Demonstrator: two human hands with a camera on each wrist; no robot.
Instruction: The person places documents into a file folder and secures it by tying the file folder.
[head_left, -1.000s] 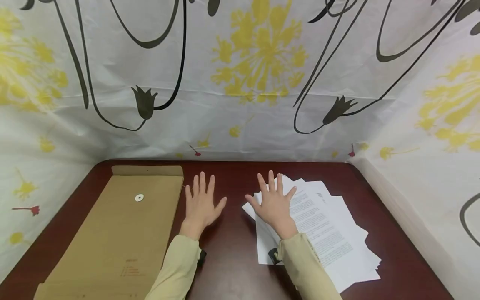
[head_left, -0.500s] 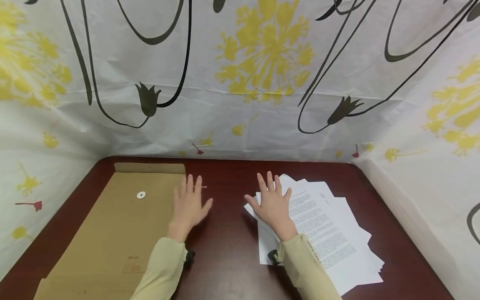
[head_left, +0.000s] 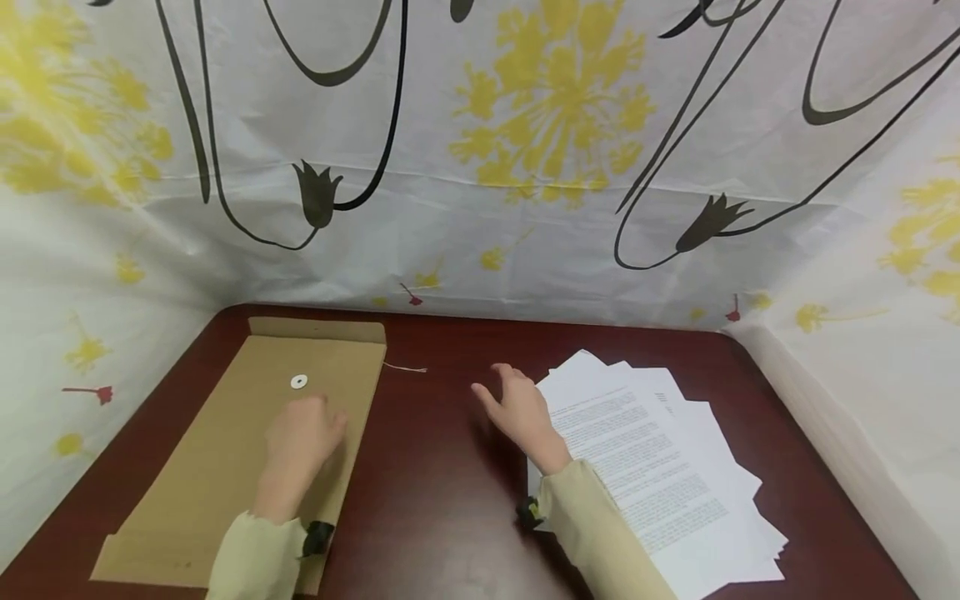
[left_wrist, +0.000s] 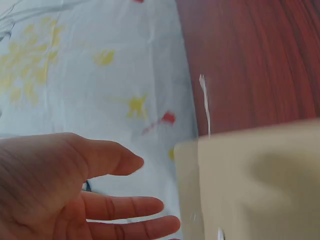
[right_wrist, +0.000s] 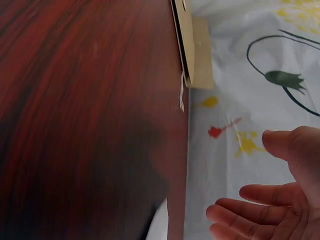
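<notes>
A brown kraft document envelope (head_left: 225,442) lies on the left of the table, its top flap unfolded and a white button disc (head_left: 299,381) near that end. Over its upper half, my left hand (head_left: 300,446) is blurred by motion. The left wrist view has its thumb and fingers apart, loosely bent and holding nothing, with the envelope (left_wrist: 280,195) beside them. My right hand (head_left: 521,412) is at the left edge of a fanned stack of printed papers (head_left: 645,467), fingers relaxed and bent, nothing in them. In the right wrist view its thumb stands apart from the fingers (right_wrist: 265,195).
A thin white string (head_left: 405,367) trails from the envelope's upper right corner onto the dark red wooden table (head_left: 435,500). White cloth (head_left: 420,225) with yellow flowers and dark stems hangs behind the table and along both sides.
My left hand has moved leftward from the table's middle to over the envelope, its fingers bending. The right hand's spread fingers have relaxed and drawn in. The head view has shifted slightly left.
</notes>
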